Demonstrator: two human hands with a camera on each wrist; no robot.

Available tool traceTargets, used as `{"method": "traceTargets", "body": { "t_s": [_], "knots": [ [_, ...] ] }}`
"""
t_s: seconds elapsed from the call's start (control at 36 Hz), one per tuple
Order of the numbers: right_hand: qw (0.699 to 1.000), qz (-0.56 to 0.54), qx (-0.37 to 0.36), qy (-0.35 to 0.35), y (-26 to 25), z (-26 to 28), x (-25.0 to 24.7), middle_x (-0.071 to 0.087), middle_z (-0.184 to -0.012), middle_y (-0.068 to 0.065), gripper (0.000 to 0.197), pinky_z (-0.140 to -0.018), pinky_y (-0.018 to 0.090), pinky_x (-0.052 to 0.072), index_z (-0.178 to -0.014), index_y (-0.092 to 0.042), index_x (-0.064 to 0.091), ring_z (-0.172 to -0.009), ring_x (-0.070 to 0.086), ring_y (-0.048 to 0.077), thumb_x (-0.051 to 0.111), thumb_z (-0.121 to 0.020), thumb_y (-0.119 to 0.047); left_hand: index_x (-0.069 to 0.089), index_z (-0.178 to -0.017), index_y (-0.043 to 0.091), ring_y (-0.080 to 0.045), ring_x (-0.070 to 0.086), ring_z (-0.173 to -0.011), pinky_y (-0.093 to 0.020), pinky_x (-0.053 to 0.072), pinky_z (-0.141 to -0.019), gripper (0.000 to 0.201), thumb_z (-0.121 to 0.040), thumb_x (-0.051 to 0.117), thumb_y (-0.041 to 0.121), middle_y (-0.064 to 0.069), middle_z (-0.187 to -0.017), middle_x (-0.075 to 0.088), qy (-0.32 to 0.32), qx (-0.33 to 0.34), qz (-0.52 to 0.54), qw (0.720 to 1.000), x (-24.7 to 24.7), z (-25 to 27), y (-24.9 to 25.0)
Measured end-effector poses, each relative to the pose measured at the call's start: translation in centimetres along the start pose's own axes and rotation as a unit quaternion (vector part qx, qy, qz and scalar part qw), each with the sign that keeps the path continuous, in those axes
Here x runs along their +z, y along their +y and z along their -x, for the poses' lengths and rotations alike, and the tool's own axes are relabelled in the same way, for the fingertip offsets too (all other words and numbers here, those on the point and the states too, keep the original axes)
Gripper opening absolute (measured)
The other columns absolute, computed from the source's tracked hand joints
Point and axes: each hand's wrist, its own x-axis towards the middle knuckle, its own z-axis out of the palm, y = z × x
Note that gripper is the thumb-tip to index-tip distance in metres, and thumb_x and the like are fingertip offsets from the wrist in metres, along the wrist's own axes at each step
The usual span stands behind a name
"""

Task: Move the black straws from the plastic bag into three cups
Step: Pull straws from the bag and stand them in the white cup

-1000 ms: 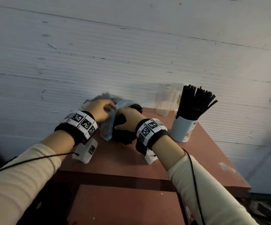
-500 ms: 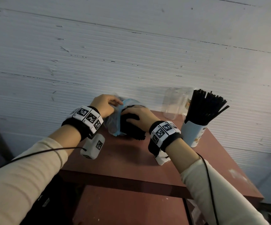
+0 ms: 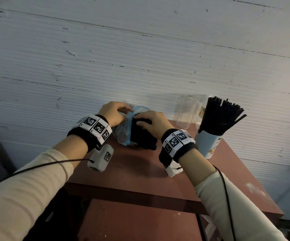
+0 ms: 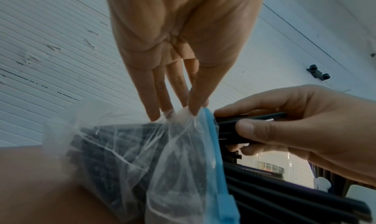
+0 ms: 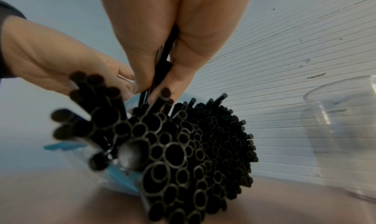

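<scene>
A clear plastic bag (image 3: pixel 123 134) (image 4: pixel 126 155) with a blue zip edge lies on the red-brown table (image 3: pixel 140 164), packed with black straws (image 3: pixel 144 136) (image 5: pixel 193 147) whose open ends poke out toward me. My left hand (image 3: pixel 113 113) (image 4: pixel 179 108) pinches the bag's film near its mouth. My right hand (image 3: pixel 151 122) (image 4: pixel 284 127) (image 5: pixel 160 76) grips a small bunch of straws at the mouth. A white paper cup (image 3: pixel 208 145) at the right holds many black straws (image 3: pixel 222 115). A clear plastic cup (image 3: pixel 186 110) (image 5: pixel 343 131) stands behind it, with no straws in it.
A ribbed white wall (image 3: pixel 140 58) rises right behind the table. The table's front edge (image 3: pixel 132 193) is close to me, with a lower red-brown surface (image 3: pixel 137 221) under it. Cables run from both wrist cameras along my sleeves.
Both hands and the bag have stayed at the table's back edge; my right hand has shifted its hold on the straws at the bag's mouth. My head view has tilted a little.
</scene>
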Motion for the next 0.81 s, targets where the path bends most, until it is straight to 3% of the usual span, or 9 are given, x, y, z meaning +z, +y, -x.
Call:
{"method": "traceTargets", "body": {
  "t_s": [0.14, 0.22, 0.31, 0.42, 0.5, 0.56, 0.61, 0.69, 0.81],
  "knots": [
    [0.998, -0.053, 0.039, 0.011, 0.1, 0.9, -1.0, 0.070, -0.112, -0.002, 0.024, -0.090, 0.020, 0.050, -0.111, -0.016, 0.072, -0.089, 0.067, 0.009, 0.065, -0.089, -0.011, 0.071, -0.100, 0.029, -0.012, 0.063, -0.100, -0.025, 0.048, -0.086, 0.030, -0.084, 0.068, 0.004, 0.006, -0.100, 0.069, -0.021, -0.005, -0.009, 1.000, -0.1, 0.2, 0.0],
    [0.995, -0.086, 0.048, 0.016, 0.5, 1.9, -1.9, 0.068, -0.102, -0.005, 0.023, -0.074, 0.009, 0.050, -0.110, -0.012, 0.072, -0.071, 0.062, -0.004, 0.065, -0.089, -0.007, 0.068, -0.099, 0.035, -0.015, 0.064, -0.102, -0.034, 0.051, -0.094, 0.032, -0.081, 0.068, 0.008, 0.006, -0.102, 0.068, -0.046, 0.002, -0.027, 0.999, -0.1, 0.4, -0.3],
    [0.992, -0.108, 0.063, 0.026, 0.8, 3.2, -3.1, 0.067, -0.097, -0.004, 0.022, -0.069, 0.008, 0.050, -0.110, -0.012, 0.072, -0.068, 0.063, -0.003, 0.064, -0.090, -0.006, 0.064, -0.113, 0.029, -0.014, 0.059, -0.109, -0.033, 0.046, -0.096, 0.035, -0.081, 0.075, 0.020, 0.006, -0.109, 0.060, -0.057, 0.017, -0.053, 0.997, 0.3, 0.7, 0.2],
    [0.991, -0.107, 0.069, 0.044, 0.9, 4.9, -4.8, 0.070, -0.098, 0.000, 0.022, -0.075, 0.015, 0.053, -0.110, -0.013, 0.072, -0.071, 0.066, 0.001, 0.065, -0.089, -0.010, 0.058, -0.124, 0.026, -0.012, 0.055, -0.114, -0.031, 0.044, -0.098, 0.050, -0.079, 0.076, 0.038, 0.004, -0.124, 0.059, -0.028, 0.094, -0.059, 0.993, 1.1, 1.5, 2.5],
    [0.992, -0.099, 0.066, 0.035, 0.9, 5.9, -5.6, 0.070, -0.097, -0.001, 0.022, -0.075, 0.014, 0.052, -0.110, -0.014, 0.072, -0.070, 0.066, -0.001, 0.066, -0.089, -0.010, 0.049, -0.134, 0.027, -0.003, 0.048, -0.116, -0.020, 0.035, -0.092, 0.067, -0.076, 0.078, 0.041, 0.013, -0.130, 0.052, -0.105, 0.118, -0.107, 0.982, 2.1, 1.8, 4.7],
    [0.993, -0.093, 0.065, 0.031, 0.8, 6.3, -6.0, 0.070, -0.099, 0.001, 0.023, -0.077, 0.015, 0.052, -0.111, -0.014, 0.072, -0.070, 0.065, -0.001, 0.066, -0.089, -0.011, 0.045, -0.137, 0.026, -0.005, 0.048, -0.116, -0.020, 0.035, -0.093, 0.077, -0.071, 0.082, 0.041, 0.012, -0.129, 0.052, -0.141, 0.116, -0.161, 0.970, 3.3, 1.4, 5.9],
    [0.993, -0.088, 0.066, 0.034, 0.6, 6.8, -6.3, 0.071, -0.101, 0.004, 0.023, -0.081, 0.020, 0.052, -0.111, -0.014, 0.072, -0.073, 0.064, 0.002, 0.066, -0.089, -0.011, 0.051, -0.130, 0.026, -0.010, 0.054, -0.106, -0.023, 0.040, -0.090, 0.071, -0.068, 0.082, 0.039, 0.010, -0.117, 0.057, -0.161, 0.111, -0.201, 0.960, 4.6, 0.9, 6.8],
    [0.992, -0.099, 0.074, 0.038, 0.5, 7.4, -6.6, 0.071, -0.104, 0.005, 0.023, -0.083, 0.023, 0.053, -0.111, -0.013, 0.072, -0.074, 0.064, 0.001, 0.067, -0.088, -0.010, 0.058, -0.104, 0.028, -0.021, 0.063, -0.094, -0.033, 0.049, -0.084, 0.047, -0.065, 0.079, 0.042, 0.002, -0.099, 0.067, -0.166, 0.132, -0.264, 0.941, 6.2, 0.3, 7.2],
    [0.989, -0.114, 0.075, 0.055, 0.6, 8.4, -7.5, 0.070, -0.104, 0.003, 0.024, -0.082, 0.022, 0.054, -0.111, -0.014, 0.072, -0.073, 0.067, 0.006, 0.068, -0.088, -0.010, 0.040, -0.068, 0.037, -0.024, 0.065, -0.076, -0.040, 0.055, -0.074, 0.024, -0.063, 0.058, 0.052, 0.006, -0.073, 0.063, -0.154, 0.144, -0.270, 0.939, 7.1, -0.6, 7.1]
  ]
}}
